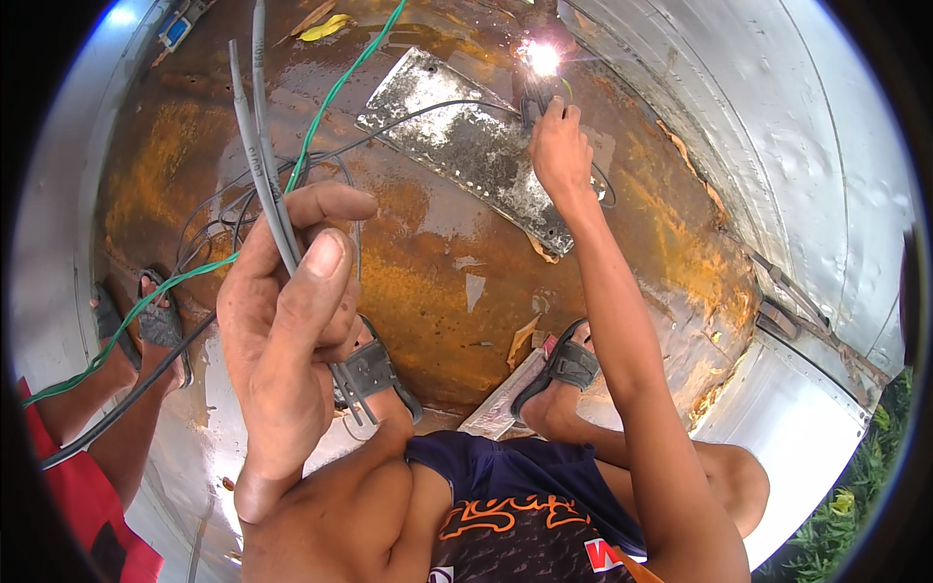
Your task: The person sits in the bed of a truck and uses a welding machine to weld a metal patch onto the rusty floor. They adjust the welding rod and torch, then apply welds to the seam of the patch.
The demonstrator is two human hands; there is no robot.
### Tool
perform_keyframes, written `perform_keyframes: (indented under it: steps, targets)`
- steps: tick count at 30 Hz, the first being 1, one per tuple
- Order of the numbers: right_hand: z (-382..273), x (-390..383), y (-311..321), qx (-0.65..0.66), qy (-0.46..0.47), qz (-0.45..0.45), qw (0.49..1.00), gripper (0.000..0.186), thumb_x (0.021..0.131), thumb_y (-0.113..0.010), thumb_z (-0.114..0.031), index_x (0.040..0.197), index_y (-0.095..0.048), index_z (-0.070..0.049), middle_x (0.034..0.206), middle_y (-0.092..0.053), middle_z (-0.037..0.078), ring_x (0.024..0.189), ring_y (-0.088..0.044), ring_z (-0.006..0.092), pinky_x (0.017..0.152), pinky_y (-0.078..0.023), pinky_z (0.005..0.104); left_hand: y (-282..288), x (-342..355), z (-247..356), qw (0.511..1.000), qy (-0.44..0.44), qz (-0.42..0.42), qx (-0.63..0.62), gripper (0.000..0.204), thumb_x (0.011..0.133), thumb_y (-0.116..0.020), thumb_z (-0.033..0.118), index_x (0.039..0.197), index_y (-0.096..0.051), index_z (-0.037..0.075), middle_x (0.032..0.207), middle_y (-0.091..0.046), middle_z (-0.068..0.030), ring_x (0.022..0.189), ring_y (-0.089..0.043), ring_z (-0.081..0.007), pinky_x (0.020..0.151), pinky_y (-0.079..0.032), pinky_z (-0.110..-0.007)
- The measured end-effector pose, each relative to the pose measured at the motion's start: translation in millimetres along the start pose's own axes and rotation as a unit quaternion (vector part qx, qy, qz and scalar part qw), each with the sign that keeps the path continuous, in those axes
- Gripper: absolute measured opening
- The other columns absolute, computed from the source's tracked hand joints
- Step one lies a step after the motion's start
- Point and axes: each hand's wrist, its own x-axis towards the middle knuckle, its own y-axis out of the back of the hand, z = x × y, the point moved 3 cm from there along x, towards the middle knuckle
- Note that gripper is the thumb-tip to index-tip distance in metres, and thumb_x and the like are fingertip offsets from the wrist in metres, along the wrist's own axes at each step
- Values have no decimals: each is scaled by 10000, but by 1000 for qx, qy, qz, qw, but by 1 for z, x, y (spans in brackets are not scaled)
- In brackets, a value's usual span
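My left hand point(282, 325) is raised in the near left, its fingers closed around several thin grey welding rods point(255, 146). The rods pass through the fist, and their bare ends stick out below it. Farther off, my right arm reaches forward, and my right hand point(562, 155) grips a dark electrode holder point(533, 105), partly hidden by the fingers. Just beyond the holder burns a bright welding arc point(540, 58) with sparks; its glare hides the spot beneath. A worn, white-and-dark metal plate point(418, 92) lies beside my right hand.
Dark cable point(209, 228) lies in loops on the rusty, wet metal floor point(428, 340). A green twisted wire point(330, 97) crosses the left side. Another person's sandalled feet point(160, 316) stand at the left. Curved metal walls point(758, 126) rise around; dry leaves point(328, 27) lie about.
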Motion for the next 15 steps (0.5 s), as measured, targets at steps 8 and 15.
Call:
perform_keyframes:
  steps: [8, 15]
  targets:
    - [3, 2, 0, -8, 6, -8, 1000, 402, 892, -537, -66, 1257, -440, 72, 1138, -537, 291, 864, -663, 480, 713, -533, 575, -1, 0, -2, 1000, 3, -4, -2, 383, 1002, -523, 224, 1243, -494, -72, 802, -348, 39, 552, -255, 6, 454, -145, -170]
    - [3, 2, 0, -13, 14, -5, 1000, 438, 889, -540, -67, 1287, -438, 85, 1160, -537, 310, 868, -661, 486, 714, -537, 570, -1, 1, -3, 999, 22, 19, -28, 351, 984, -580, 225, 1215, -557, -39, 668, -356, 91, 528, -250, 13, 472, -167, -200]
